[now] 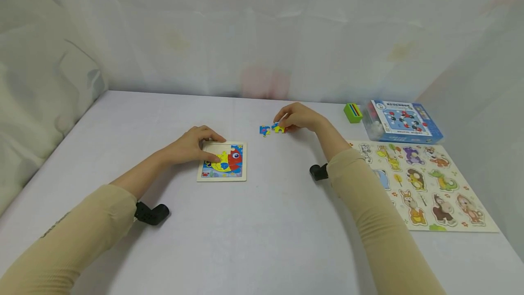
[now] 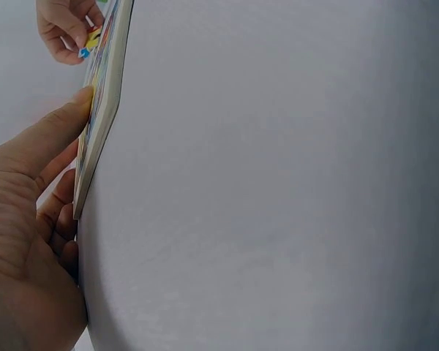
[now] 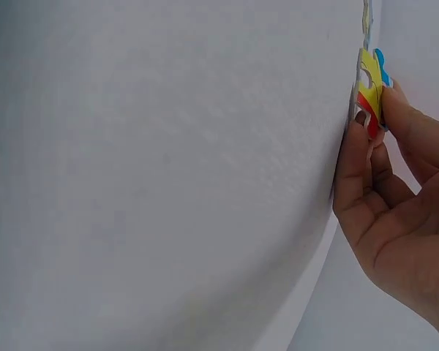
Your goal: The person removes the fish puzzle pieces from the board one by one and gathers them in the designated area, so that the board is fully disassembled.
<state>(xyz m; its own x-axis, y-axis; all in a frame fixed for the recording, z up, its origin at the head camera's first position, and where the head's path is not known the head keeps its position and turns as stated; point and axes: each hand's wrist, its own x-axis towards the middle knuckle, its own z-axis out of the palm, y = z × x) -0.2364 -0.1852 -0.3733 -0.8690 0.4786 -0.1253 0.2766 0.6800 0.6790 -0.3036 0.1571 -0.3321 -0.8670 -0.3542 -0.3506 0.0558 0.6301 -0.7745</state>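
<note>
A small wooden fish jigsaw puzzle (image 1: 221,178) lies in its tray on the table, part of its upper left bare. My left hand (image 1: 189,145) holds it at the left side, thumb on the picture and fingers by the edge; the left wrist view shows that thumb (image 2: 55,135) on the board. Farther back, my right hand (image 1: 302,116) pinches a yellow, red and blue puzzle piece (image 3: 372,91) between thumb and fingers. Just left of it a blue puzzle piece (image 1: 264,130) lies flat on the table.
On the right lies a large animal puzzle board (image 1: 444,199). Behind it stand a blue-and-clear boxed set (image 1: 403,122) and a green block with coloured stripes (image 1: 352,113). A white cloth wall rises along the back of the table (image 1: 254,240).
</note>
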